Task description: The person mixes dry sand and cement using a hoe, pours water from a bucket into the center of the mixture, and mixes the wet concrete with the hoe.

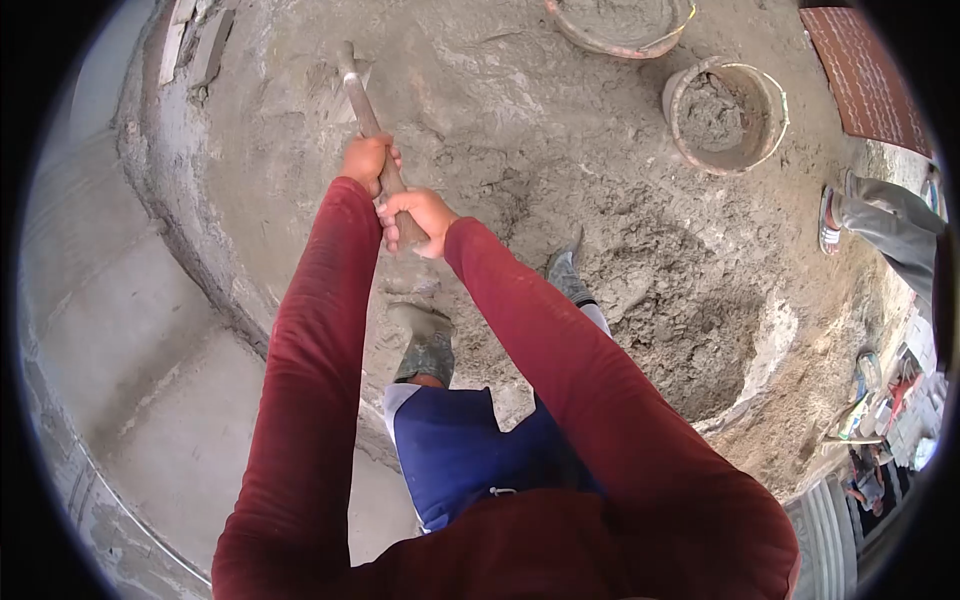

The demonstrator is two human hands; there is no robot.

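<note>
Both my hands grip the wooden handle of a hoe [362,108], which slants from the upper left down toward my body. My left hand [368,162] is wrapped round the middle of the shaft. Just below it, my right hand [420,218] is closed round the thick near end. At the far end, the pale blade [346,98] lies against the wet cement and is hard to make out against the grey. Wet mortar [480,120] covers the ground around the tool, with a rougher heap of mix [680,310] to the right.
A bucket of mortar [676,105] stands at the upper right, with a second bucket [610,45] behind it. My rubber boots [428,345] are in the mix. Another person's legs [890,220] are at the right edge. A low concrete edge [190,270] runs along the left.
</note>
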